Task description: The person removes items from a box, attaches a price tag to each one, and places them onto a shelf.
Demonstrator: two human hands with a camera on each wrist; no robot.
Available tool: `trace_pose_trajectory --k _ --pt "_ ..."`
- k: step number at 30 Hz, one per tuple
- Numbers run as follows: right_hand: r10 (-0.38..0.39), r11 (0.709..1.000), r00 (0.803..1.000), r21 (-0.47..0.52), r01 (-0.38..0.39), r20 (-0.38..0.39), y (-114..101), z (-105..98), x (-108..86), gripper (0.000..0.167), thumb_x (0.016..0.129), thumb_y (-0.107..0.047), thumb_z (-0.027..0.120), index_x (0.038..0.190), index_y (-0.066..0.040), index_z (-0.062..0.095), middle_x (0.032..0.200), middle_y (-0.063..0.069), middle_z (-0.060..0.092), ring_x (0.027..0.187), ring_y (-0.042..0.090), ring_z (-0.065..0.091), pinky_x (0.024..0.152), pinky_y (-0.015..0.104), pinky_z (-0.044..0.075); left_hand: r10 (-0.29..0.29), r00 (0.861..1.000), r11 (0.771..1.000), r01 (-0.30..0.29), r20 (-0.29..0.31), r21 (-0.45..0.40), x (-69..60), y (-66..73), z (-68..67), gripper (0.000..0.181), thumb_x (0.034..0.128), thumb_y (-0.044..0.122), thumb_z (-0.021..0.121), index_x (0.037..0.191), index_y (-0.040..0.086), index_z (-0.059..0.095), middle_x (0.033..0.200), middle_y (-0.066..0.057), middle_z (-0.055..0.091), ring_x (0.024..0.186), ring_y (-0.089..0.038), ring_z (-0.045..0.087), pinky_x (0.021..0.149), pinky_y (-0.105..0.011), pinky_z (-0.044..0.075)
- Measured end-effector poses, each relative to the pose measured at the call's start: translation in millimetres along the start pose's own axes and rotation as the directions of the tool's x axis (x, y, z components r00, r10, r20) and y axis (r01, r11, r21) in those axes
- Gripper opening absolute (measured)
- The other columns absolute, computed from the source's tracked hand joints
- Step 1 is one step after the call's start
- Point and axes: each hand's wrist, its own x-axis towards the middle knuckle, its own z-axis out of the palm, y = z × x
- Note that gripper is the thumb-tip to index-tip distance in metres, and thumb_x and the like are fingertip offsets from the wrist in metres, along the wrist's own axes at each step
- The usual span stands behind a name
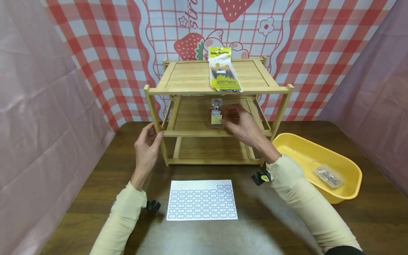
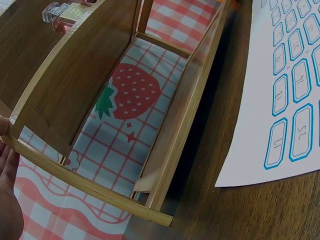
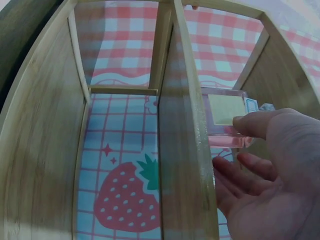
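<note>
A three-tier wooden shelf rack [image 1: 220, 134] stands on the table. My left hand [image 1: 147, 147] grips its left front post at the middle tier, thumb in front and fingers behind; only part of this hand [image 2: 9, 200] shows in the left wrist view. A perfume bottle [image 1: 215, 118] with a clear faceted stopper and a pale yellow label stands upright on the middle tier. Beside its right side is my right hand [image 1: 243, 125]. In the right wrist view the thumb touches the bottle [image 3: 227, 112] near its label, while the other fingers [image 3: 240, 175] are loosely bent and apart from it.
A pack of artist brushes [image 1: 223, 72] lies on the top tier. To the right, a yellow basin [image 1: 291, 141] holds a small clear box of metallic bits [image 1: 329, 176]. A white sheet of numbered labels [image 1: 202, 200] lies in front of the rack. Checked cloth hangs behind.
</note>
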Motion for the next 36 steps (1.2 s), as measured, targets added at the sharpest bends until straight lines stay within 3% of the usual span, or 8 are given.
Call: trace_pose_trajectory --k 6,14,17,22,25,32,36 --pt "-0.004 0.999 0.996 -0.036 0.001 -0.084 -1.6 -4.7 -12.6 0.045 0.096 -0.006 0.071 0.134 0.009 0.053 0.126 0.026 0.061 0.117 0.037 0.060 0.101 0.047 0.051 -0.020 1.000 1.000 0.020 0.003 0.003 -0.7 2.5 -0.3 0.037 0.0972 -0.008 0.065 0.133 -0.012 0.057 0.119 -0.028 0.064 0.107 -0.021 0.064 0.098 -0.029 0.053" --pt "-0.161 0.983 0.972 -0.114 0.143 -0.170 -0.9 -12.0 -36.4 0.027 0.097 -0.003 0.069 0.119 0.010 0.060 0.118 0.025 0.064 0.111 0.037 0.063 0.098 0.051 0.052 -0.046 0.999 0.999 0.046 -0.004 0.017 -1.8 5.7 -2.7 0.036 0.0975 -0.006 0.066 0.132 -0.011 0.058 0.119 -0.027 0.065 0.107 -0.022 0.064 0.097 -0.029 0.053" --pt "-0.202 0.974 0.962 -0.143 0.177 -0.184 0.1 -15.0 -45.8 0.024 0.097 -0.002 0.069 0.117 0.009 0.061 0.116 0.022 0.065 0.109 0.035 0.064 0.095 0.053 0.053 -0.053 0.999 0.998 0.053 -0.003 0.022 -1.6 7.0 -3.5 0.036 0.0970 -0.007 0.066 0.132 -0.011 0.059 0.119 -0.027 0.066 0.108 -0.026 0.064 0.098 -0.029 0.053" --pt "-0.200 0.974 0.964 -0.144 0.176 -0.175 2.8 -19.8 -61.7 0.024 0.098 -0.002 0.069 0.119 0.005 0.061 0.117 0.019 0.066 0.107 0.031 0.064 0.091 0.054 0.055 -0.064 0.998 0.997 0.064 -0.005 0.032 -1.1 9.6 -5.4 0.036 0.0952 -0.009 0.067 0.130 -0.011 0.059 0.119 -0.026 0.066 0.109 -0.026 0.065 0.099 -0.031 0.053" --pt "-0.194 0.975 0.966 -0.142 0.171 -0.168 5.4 -22.5 -70.4 0.024 0.097 -0.001 0.069 0.119 0.004 0.061 0.116 0.017 0.067 0.106 0.030 0.065 0.091 0.049 0.055 -0.075 0.997 0.997 0.075 -0.011 0.033 -2.0 8.9 -6.9 0.035 0.0943 -0.010 0.068 0.129 -0.011 0.060 0.120 -0.025 0.066 0.108 -0.022 0.065 0.098 -0.030 0.053" --pt "-0.203 0.967 0.966 -0.190 0.172 -0.157 15.3 -27.6 -87.5 0.027 0.095 0.002 0.071 0.119 0.004 0.061 0.110 0.013 0.068 0.099 0.021 0.064 0.087 0.022 0.052 -0.092 0.995 0.995 0.093 -0.046 0.028 -7.2 11.0 -7.5 0.030 0.0938 -0.009 0.069 0.123 -0.012 0.063 0.114 -0.024 0.068 0.103 -0.014 0.066 0.094 -0.027 0.055" --pt "-0.189 0.970 0.968 -0.185 0.157 -0.167 22.6 -30.3 -95.0 0.025 0.094 0.003 0.071 0.117 0.005 0.061 0.107 0.013 0.069 0.096 0.015 0.062 0.084 0.022 0.051 -0.088 0.991 0.996 0.089 -0.097 0.013 -10.9 13.8 -8.4 0.026 0.0933 -0.007 0.070 0.118 -0.012 0.064 0.102 -0.016 0.068 0.092 -0.014 0.066 0.087 -0.024 0.055"
